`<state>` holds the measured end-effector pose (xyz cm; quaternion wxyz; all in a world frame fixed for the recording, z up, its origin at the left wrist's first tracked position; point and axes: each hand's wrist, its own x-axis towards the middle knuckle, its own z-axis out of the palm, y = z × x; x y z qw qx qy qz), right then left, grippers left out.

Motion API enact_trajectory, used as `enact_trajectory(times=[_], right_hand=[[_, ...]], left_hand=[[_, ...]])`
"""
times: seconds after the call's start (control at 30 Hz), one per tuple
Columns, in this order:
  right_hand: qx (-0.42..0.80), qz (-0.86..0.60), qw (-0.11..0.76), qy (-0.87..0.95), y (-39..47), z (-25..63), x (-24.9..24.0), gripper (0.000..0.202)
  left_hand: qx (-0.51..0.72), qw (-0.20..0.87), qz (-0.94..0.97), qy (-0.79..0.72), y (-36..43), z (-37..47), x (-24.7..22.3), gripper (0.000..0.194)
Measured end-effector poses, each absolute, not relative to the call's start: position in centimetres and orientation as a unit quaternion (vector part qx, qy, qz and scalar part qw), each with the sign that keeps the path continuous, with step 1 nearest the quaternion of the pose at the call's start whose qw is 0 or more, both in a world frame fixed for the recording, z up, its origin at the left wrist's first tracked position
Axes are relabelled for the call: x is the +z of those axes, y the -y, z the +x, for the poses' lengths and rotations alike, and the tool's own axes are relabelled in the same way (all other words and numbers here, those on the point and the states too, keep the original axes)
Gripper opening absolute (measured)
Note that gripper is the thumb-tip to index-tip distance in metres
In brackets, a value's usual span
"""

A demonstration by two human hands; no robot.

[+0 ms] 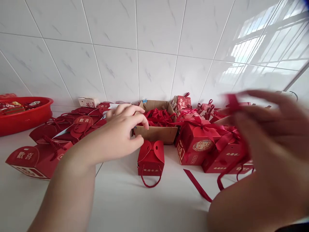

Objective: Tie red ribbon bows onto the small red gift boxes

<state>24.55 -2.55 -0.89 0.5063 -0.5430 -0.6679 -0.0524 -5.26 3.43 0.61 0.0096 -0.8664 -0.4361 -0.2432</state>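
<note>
A small red gift box (pixel 151 158) stands on the white surface in front of me, its twisted cord handle hanging down the front. Just above and left of it hovers my left hand (pixel 125 130), fingers apart and curved, with nothing in them. On the right, blurred by motion, my right hand (pixel 272 125) pinches a red ribbon (pixel 233 102) between thumb and fingers; much of the ribbon's length is hidden behind the hand or smeared. Behind the small box, an open cardboard box (pixel 155 133) holds a heap of red ribbons (pixel 159 118).
Red gift boxes with ribbon bows (pixel 199 138) cluster at the right. Flattened or partly folded red boxes (pixel 38 158) pile up at the left, beside a red basin (pixel 26 119) of wrapped sweets. A loose ribbon strip (pixel 197 186) lies in front. Behind rises a tiled wall (pixel 116 64).
</note>
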Motion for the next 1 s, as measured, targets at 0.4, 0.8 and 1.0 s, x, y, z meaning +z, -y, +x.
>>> enact_trajectory(times=[0.4, 0.8, 1.0], right_hand=[[0.212, -0.573, 0.117, 0.783, -3.7, 16.9, -2.4, 0.020], [0.229, -0.547, 0.097, 0.799, -5.0, 16.5, -3.1, 0.017], [0.242, -0.530, 0.110, 0.805, -4.9, 16.4, -3.1, 0.016]], left_hand=[[0.047, -0.146, -0.826, 0.543, -6.1, -3.0, -2.7, 0.037], [0.066, -0.152, -0.852, 0.496, -6.8, -2.1, -3.7, 0.021], [0.058, -0.150, -0.852, 0.499, -7.2, -2.1, -4.0, 0.023]])
